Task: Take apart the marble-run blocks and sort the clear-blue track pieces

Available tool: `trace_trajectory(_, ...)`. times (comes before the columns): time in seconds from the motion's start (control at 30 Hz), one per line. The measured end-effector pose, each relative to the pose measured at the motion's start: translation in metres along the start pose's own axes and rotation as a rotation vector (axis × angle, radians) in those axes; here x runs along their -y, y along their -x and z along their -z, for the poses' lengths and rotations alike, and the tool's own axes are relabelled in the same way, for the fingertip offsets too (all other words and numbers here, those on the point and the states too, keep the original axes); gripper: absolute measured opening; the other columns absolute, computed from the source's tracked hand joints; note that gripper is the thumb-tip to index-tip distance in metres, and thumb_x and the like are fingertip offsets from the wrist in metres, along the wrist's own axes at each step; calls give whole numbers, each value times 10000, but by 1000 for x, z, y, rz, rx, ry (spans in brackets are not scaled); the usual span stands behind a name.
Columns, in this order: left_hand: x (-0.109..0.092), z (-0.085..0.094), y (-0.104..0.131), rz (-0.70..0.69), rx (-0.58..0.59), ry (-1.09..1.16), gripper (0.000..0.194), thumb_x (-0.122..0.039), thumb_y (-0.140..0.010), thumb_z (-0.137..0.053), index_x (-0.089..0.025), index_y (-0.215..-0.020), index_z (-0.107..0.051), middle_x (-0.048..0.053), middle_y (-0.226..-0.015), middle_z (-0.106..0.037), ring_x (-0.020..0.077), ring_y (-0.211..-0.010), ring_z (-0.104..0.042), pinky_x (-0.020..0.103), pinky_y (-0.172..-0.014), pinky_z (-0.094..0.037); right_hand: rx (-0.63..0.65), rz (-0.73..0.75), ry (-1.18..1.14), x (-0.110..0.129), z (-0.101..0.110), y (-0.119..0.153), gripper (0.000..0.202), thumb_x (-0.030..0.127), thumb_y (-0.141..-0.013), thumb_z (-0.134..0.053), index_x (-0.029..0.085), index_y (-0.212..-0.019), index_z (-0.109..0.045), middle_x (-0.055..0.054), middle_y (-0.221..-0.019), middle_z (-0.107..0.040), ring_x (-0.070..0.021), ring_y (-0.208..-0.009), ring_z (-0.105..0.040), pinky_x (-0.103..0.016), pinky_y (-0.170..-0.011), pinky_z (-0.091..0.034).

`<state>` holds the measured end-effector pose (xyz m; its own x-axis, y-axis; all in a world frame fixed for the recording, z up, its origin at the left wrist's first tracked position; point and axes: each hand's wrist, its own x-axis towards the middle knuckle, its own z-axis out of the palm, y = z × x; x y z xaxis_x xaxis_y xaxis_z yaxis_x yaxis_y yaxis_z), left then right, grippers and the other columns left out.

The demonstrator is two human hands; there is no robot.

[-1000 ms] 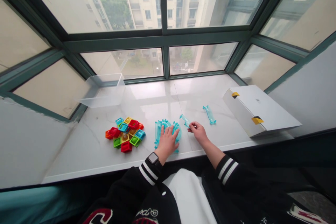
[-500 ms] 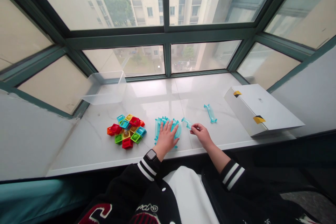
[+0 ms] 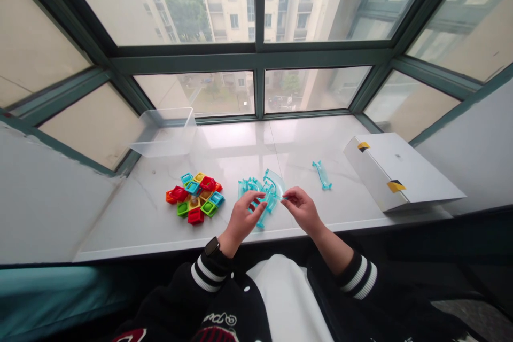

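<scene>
My right hand [image 3: 302, 211] pinches a translucent light-blue curved track piece [image 3: 276, 179] by its near right end. That piece rises in an arc over a pile of similar light-blue track pieces [image 3: 246, 186]. At the near side of the pile is my left hand [image 3: 242, 216], its fingers bent and thumb and forefinger a little apart. Whether its fingertips touch a piece cannot be made out, and it hides part of the pile. A single light-blue track piece [image 3: 321, 175] lies farther right, apart from both hands.
Left of the pile, red, yellow, green, blue and orange blocks [image 3: 195, 216] form a heap. A clear plastic bin [image 3: 164, 147] stands at the back left. On the right is a white box [image 3: 404, 171] with black-and-yellow tape. The white sill's front edge [image 3: 160, 250] runs near my body.
My left hand has lifted off the pile and drawn slightly left, its spread fingers now bent. My right hand has moved left to the pile's edge, and a curved piece now stands out there.
</scene>
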<state>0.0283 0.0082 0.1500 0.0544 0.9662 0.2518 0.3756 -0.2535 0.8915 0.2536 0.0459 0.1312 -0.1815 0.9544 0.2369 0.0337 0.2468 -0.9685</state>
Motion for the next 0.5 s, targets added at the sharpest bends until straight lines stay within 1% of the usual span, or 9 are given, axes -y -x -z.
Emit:
trace_trajectory(0.1,-2,-1,4,112,23,91,349,-502,-1006,-618,-225,-1195,-713,83,-1128,-760,209,-951,-726,298,-759,-592,56,159,95,11,-10,3,140,391,-952,-735,252,-964,-722,-51,-939,-671,-203,-855,-665,-350,-786,-599)
trace_trajectory(0.13,-2,-3,5,139,23,112,371,-520,-1010,-600,-217,-1188,-717,86,-1108,-764,211,-935,-727,296,-746,-589,77,196,119,13,-13,4,109,363,-961,-723,254,-964,-724,-51,-932,-669,-202,-845,-661,-353,-777,-598)
trace_trajectory(0.2,-2,-6,6,182,14,141,415,-550,-1019,-560,-200,-1165,-729,81,-1022,-764,197,-838,-711,288,-694,-576,106,250,151,17,-18,4,65,319,-968,-706,258,-964,-726,-47,-925,-667,-201,-832,-655,-356,-769,-598)
trace_trajectory(0.3,-3,-12,7,235,2,186,459,-579,-1017,-533,-186,-1133,-739,40,-836,-719,154,-648,-632,275,-617,-545,113,294,175,21,-23,4,47,288,-973,-690,261,-961,-727,-40,-920,-662,-196,-826,-655,-351,-768,-597)
trace_trajectory(0.37,-4,-15,8,259,5,227,472,-588,-1013,-532,-180,-1132,-737,19,-771,-683,135,-579,-589,266,-576,-528,111,307,192,22,-23,4,54,284,-977,-683,261,-959,-728,-39,-916,-657,-196,-833,-658,-345,-771,-594)
trace_trajectory(0.43,-6,-16,9,263,10,253,467,-583,-1009,-540,-177,-1135,-734,20,-768,-685,131,-569,-585,259,-560,-521,113,318,211,24,-21,4,50,284,-977,-688,261,-966,-730,-39,-918,-657,-196,-841,-660,-343,-779,-589)
trace_trajectory(0.5,-5,-17,9,244,9,250,444,-564,-1009,-552,-179,-1135,-736,34,-803,-714,141,-613,-617,264,-593,-537,129,327,222,26,-19,4,53,285,-975,-699,263,-1006,-735,-43,-934,-668,-200,-855,-666,-348,-793,-589)
